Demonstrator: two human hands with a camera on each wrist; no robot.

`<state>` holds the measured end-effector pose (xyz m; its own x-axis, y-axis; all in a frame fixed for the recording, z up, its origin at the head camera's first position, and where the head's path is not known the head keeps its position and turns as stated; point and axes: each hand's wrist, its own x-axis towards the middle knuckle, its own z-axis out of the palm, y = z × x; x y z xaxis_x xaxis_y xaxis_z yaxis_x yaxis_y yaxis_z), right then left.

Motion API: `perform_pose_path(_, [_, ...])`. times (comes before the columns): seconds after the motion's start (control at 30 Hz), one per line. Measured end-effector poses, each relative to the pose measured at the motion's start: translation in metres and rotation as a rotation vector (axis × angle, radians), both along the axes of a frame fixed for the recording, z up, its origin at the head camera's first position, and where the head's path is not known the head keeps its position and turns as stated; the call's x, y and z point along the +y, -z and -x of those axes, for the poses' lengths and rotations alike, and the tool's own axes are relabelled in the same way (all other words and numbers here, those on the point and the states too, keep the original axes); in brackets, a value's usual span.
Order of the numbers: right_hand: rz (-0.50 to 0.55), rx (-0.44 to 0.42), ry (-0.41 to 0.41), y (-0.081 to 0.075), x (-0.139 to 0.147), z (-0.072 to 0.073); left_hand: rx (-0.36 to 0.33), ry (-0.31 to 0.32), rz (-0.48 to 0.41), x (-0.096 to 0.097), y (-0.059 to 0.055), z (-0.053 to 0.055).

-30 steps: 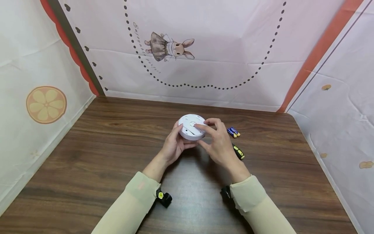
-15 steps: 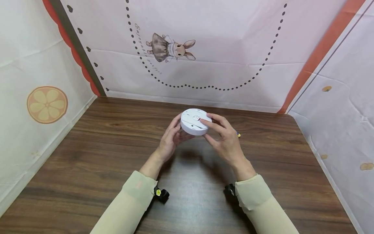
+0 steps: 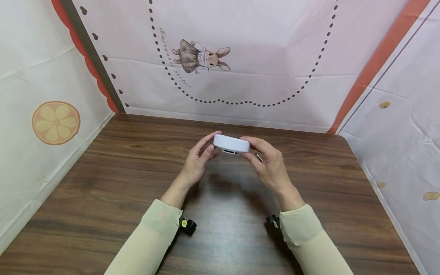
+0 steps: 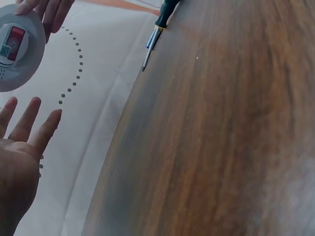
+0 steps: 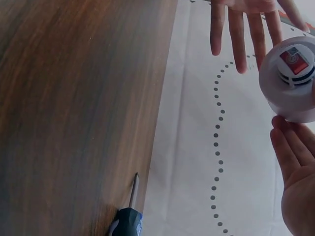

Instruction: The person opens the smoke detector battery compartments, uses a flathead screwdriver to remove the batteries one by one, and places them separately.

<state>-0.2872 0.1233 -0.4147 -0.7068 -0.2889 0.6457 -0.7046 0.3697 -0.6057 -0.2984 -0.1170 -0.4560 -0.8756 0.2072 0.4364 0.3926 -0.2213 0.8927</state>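
A round white device point(image 3: 231, 144), like a smoke alarm, is held above the table, seen edge-on from the head with its raised centre downward. A red label shows on that underside in both wrist views. My right hand point(image 3: 273, 166) grips its right side, thumb and fingers at the rim. Beside the left edge, my left hand point(image 3: 194, 164) has its fingertips close at the rim. From the right wrist, the fingers of the left hand point(image 5: 241, 34) look straight and spread. The device point(image 4: 19, 46) lies apart from the left hand's outer fingers in the left wrist view.
A screwdriver point(image 5: 127, 223) with a dark handle lies on the brown wooden table point(image 3: 137, 183), mostly hidden behind the right hand in the head view. Patterned pale cloth point(image 3: 275, 57) hangs behind and at both sides of the table.
The device has tipped from showing its slotted face to showing its side edge. My right index finger has left that face. The batteries and screwdriver handle on the right have become covered by my hand.
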Motion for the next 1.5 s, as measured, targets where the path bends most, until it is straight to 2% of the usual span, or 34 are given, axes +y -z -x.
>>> perform_pose_path(0.23, [0.026, -0.116, -0.009, 0.002, 0.0, 0.0, -0.06, -0.118, -0.009, 0.0, -0.001, -0.002])
perform_pose_path(0.47, [-0.004, -0.263, 0.044, 0.004, 0.0, 0.0, -0.07, -0.22, 0.084, -0.001, 0.0, 0.001])
perform_pose_path(0.57, [0.006, -0.349, 0.035, 0.004, -0.001, 0.0, -0.097, -0.226, 0.094, -0.001, 0.001, 0.002])
perform_pose_path(0.7, [0.053, -0.466, 0.004, 0.005, -0.003, 0.002, -0.166, -0.203, 0.082, 0.0, 0.002, 0.003])
perform_pose_path(0.77, [0.061, -0.503, 0.016, 0.006, -0.003, 0.003, -0.197, -0.19, 0.079, 0.0, 0.002, 0.003])
perform_pose_path(0.93, [0.066, -0.547, 0.056, 0.008, -0.004, 0.004, -0.236, -0.165, 0.073, 0.0, 0.004, 0.004])
perform_pose_path(1.17, [0.056, -0.637, 0.082, 0.01, -0.005, 0.004, -0.276, -0.18, 0.098, 0.001, 0.01, 0.007])
perform_pose_path(1.5, [0.006, -0.742, 0.154, 0.017, -0.005, 0.008, -0.371, -0.179, 0.22, 0.003, 0.014, 0.007])
